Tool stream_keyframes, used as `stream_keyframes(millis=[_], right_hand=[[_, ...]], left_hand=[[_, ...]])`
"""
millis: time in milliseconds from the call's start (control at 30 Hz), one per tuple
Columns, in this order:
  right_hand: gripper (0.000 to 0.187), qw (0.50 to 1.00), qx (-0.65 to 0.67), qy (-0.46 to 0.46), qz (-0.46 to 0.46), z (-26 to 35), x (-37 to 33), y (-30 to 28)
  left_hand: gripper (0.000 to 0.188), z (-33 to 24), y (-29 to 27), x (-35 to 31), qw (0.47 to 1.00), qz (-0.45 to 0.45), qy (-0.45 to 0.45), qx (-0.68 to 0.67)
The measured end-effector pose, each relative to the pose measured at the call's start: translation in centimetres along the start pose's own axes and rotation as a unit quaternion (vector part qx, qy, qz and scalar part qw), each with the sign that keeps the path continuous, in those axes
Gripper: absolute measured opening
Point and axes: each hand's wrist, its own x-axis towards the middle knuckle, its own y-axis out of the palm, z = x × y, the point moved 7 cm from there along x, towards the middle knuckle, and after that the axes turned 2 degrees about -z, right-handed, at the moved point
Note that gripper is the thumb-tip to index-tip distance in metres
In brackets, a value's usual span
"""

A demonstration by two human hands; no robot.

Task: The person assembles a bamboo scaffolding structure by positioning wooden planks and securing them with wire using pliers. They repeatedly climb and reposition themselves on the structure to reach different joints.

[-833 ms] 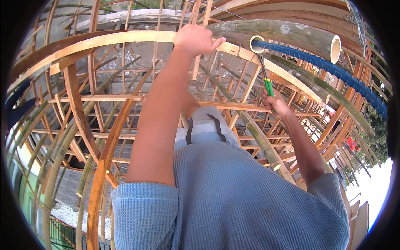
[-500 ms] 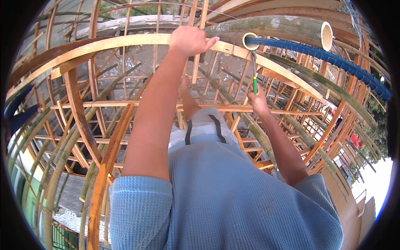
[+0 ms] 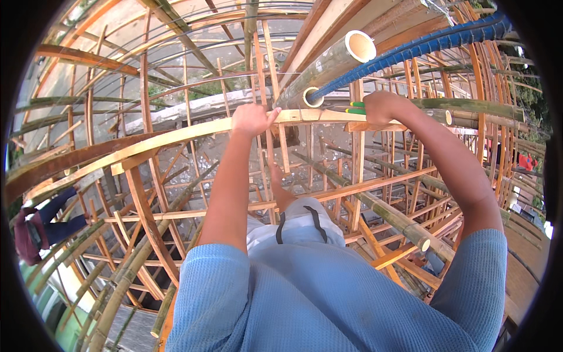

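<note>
My left hand (image 3: 253, 120) is closed over the top edge of a long pale wooden beam (image 3: 193, 130), thumb pointing right along it. My right hand (image 3: 382, 109) is in a fist around a green-handled tool (image 3: 355, 108). Only the green handle end shows left of the fist; the metal part is hidden. This fist is at the right part of the beam, just above a shorter piece of wood (image 3: 363, 126); I cannot tell whether it touches it. Between my hands, a thick bamboo pole (image 3: 328, 64) and a blue ribbed rod (image 3: 410, 51) coming out of a thinner bamboo end (image 3: 313, 97) lie against the beam.
Below me spreads a lattice of wooden struts and bamboo poles (image 3: 387, 217), with ground far beneath. My bare foot (image 3: 275, 176) is among the struts. A person in dark trousers (image 3: 61, 223) is at the left. Wide planks (image 3: 328, 23) lie at the top.
My right hand has risen from below the beam to its level, and the tool has turned from upright to sideways. My left hand keeps its grip. The view has tilted, showing more beyond the beam.
</note>
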Motion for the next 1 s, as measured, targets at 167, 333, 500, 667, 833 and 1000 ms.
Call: stream_keyframes(millis=[167,333,500,667,833,1000], right_hand=[[0.007,0.976,0.058,0.075,0.194,-2.0,0.9,-1.5],[0.016,0.506,0.773,0.066,0.378,2.1,-2.1,9.8],[0.023,0.274,0.919,-0.099,0.267,9.3,-0.1,17.2],[0.024,0.157,0.957,-0.182,0.162,15.5,3.6,19.8],[0.023,0.057,0.953,-0.28,0.099,21.1,5.3,17.2],[0.018,-0.098,0.919,-0.38,0.046,25.2,4.9,11.2]], left_hand=[[0.079,-0.1,0.0,0.1,1.0,-0.001,0.005,0.001],[0.079,0.7,0.6,0.4,0.999,-0.008,0.003,-0.041],[0.077,0.9,0.4,0.4,0.999,-0.016,0.004,-0.037],[0.077,0.6,0.4,0.5,1.0,-0.01,0.001,-0.01],[0.079,0.4,0.8,0.3,1.0,-0.003,-0.016,0.015],[0.075,-0.1,0.8,0.0,0.999,0.011,-0.034,0.033]])
